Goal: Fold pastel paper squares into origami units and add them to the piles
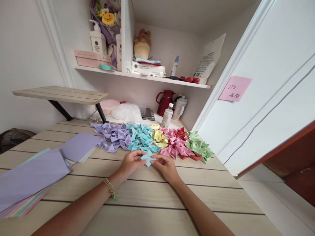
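A small piece of folded light blue paper is held between my two hands, just above the table. My left hand pinches its left side, thumb and fingers closed on it. On the other side my right hand grips the right edge between thumb and forefinger. Beyond the hands lie heaps of folded paper pieces sorted by colour: purple pieces, blue pieces, yellow pieces, pink pieces, red pieces and green pieces.
Stacks of coloured paper sheets lie on the slatted table at left, below a small raised shelf. Behind the heaps stand a clear bottle, a red jug and a tumbler. A plastic bag sits further left.
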Action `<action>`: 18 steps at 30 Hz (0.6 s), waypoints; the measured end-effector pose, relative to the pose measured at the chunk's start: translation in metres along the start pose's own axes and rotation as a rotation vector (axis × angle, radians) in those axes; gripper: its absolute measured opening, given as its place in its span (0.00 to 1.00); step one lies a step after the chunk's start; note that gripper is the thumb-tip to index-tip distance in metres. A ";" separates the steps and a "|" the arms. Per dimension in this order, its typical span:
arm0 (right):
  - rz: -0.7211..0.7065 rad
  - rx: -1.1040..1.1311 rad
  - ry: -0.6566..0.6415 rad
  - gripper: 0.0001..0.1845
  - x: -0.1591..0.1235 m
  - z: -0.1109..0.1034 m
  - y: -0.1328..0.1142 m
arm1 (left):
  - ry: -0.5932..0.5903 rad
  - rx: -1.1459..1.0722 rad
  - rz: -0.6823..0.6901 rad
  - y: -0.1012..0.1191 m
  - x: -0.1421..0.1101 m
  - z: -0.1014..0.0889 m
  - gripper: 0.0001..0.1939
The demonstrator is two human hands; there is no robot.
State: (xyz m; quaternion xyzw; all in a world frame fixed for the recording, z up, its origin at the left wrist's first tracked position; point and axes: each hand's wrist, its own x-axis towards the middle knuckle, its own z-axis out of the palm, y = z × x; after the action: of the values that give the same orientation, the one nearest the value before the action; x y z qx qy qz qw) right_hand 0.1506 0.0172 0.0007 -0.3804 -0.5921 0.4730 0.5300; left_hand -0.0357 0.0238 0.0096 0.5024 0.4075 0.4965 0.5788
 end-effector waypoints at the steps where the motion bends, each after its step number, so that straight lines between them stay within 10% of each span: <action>1: 0.006 -0.012 -0.004 0.18 0.000 -0.001 0.001 | 0.004 0.011 -0.002 0.001 -0.001 0.000 0.19; 18: 0.031 -0.054 -0.064 0.20 0.001 -0.005 0.006 | -0.002 0.065 0.035 -0.002 0.000 0.003 0.19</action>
State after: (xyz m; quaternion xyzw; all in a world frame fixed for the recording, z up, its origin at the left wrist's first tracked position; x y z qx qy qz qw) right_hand 0.1553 0.0209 -0.0049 -0.3883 -0.6154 0.4771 0.4929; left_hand -0.0323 0.0232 0.0085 0.5285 0.4142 0.4924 0.5538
